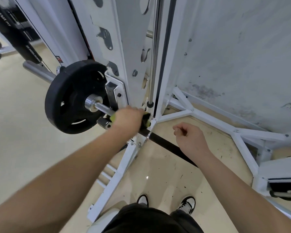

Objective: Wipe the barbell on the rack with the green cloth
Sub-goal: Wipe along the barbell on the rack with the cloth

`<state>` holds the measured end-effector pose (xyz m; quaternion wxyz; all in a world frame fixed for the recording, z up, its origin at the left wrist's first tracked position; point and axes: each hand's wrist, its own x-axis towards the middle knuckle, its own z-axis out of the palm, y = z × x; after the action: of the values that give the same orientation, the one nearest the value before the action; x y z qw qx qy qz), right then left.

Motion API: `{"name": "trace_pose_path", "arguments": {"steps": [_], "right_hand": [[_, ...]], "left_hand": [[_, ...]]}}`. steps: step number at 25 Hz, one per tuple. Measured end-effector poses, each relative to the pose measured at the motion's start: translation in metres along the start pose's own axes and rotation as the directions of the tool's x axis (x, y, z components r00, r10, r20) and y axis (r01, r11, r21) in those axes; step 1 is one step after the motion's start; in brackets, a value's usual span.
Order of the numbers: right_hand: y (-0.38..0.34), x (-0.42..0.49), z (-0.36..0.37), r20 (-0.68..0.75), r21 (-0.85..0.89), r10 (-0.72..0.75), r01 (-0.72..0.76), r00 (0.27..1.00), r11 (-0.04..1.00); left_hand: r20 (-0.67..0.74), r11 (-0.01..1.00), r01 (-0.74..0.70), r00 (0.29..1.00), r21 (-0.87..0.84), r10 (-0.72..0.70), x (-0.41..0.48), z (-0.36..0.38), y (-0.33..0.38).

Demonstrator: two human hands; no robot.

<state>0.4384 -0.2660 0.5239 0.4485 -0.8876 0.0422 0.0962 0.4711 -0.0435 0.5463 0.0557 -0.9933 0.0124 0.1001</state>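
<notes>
Now: barbell (102,108) low on rack (124,47), plate (71,98) loaded. Left hand (128,118) curls round cloth (113,117), wrapping it on bar just inside plate. Right hand (189,137) loosely curled, holding nothing, over bar's black section.

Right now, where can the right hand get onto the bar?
Free: black barbell stretch between left hand and right hand. Crowded: between weight plate and rack upright, where the left hand grips the green cloth.
</notes>
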Motion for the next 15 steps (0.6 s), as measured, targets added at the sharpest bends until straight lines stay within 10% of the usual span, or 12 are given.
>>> {"name": "trace_pose_path", "arguments": {"steps": [4,7,10,15], "right_hand": [[-0.012,0.006,0.018,0.014,-0.091,-0.062,0.063,0.998,0.994],[-0.018,0.008,0.027,0.03,-0.132,-0.142,0.145,0.989,0.981],[-0.023,0.004,0.039,0.063,-0.162,-0.194,0.202,0.979,0.966],[-0.027,-0.009,0.051,0.066,-0.181,-0.249,0.257,0.966,0.949]], "left_hand": [[-0.307,0.865,-0.205,0.95,-0.458,0.062,-0.075,0.04,0.06],[0.085,0.213,0.155,0.949,-0.965,-0.304,-0.111,0.073,0.045],[0.51,-0.381,0.343,0.637,-0.859,-0.578,-0.092,0.091,0.008],[0.583,-0.568,0.24,0.589,-0.787,-0.559,-0.045,0.076,0.027]]}}
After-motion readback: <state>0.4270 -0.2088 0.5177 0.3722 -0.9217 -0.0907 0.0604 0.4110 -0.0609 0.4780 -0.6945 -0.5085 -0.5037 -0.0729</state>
